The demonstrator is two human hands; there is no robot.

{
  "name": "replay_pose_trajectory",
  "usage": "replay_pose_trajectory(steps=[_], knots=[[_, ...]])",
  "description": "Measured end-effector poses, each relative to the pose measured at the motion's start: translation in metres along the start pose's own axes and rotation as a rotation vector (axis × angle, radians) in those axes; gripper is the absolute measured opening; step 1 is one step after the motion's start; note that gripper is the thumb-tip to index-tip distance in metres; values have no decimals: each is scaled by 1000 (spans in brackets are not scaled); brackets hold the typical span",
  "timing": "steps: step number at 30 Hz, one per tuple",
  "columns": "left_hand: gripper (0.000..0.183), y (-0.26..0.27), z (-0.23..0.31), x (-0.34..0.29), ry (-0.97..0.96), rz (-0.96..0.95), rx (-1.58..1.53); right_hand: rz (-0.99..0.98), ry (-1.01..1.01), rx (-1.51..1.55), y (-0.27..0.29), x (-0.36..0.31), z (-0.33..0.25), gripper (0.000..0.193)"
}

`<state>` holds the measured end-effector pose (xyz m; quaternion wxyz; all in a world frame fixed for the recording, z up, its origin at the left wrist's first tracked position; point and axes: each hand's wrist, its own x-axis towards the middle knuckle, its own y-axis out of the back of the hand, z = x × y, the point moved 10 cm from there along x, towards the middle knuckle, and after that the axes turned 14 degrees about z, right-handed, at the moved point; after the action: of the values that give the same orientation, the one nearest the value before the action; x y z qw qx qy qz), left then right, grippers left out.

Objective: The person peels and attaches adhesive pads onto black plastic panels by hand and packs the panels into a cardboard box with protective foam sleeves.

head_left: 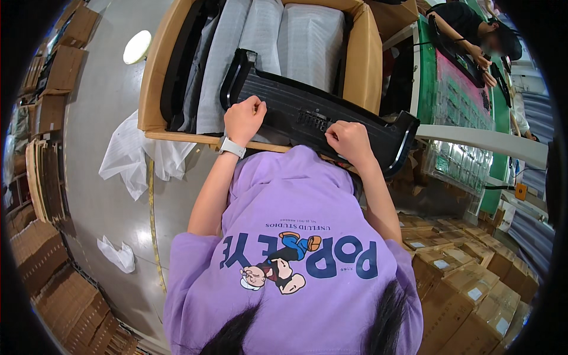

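Note:
A long black plastic panel [284,92] with upturned ends lies across the near side of an open cardboard box [149,97], close to my body. My left hand [244,120], with a pale watch on its wrist, is over the panel's left part, its fingers curled together. Over the right half, beside a small slotted patch, is my right hand [350,142], also closed with fingers pinched. Whatever lies between the fingertips of either hand is too small to make out. Inside the box stand several pieces wrapped in white foam sheet [310,44], next to dark parts at its left.
Crumpled white foam sheets [131,155] lie on the grey floor at left, near a yellow floor line. Cardboard stacks [50,266] line the left; closed cartons [458,296] fill the lower right. Another person handles a black part at a green workbench [423,77], upper right.

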<state>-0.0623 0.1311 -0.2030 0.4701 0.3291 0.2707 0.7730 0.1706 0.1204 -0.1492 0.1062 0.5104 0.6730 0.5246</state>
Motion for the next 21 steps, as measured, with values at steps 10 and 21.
replay_pose_trajectory(steps=[10,21], knots=[[21,-2,2,10,9,16,-34,-473,-237,282,6,-11,23,19],[30,-1,-5,-4,20,-31,-59,-462,-43,62,10,-41,-8,32]])
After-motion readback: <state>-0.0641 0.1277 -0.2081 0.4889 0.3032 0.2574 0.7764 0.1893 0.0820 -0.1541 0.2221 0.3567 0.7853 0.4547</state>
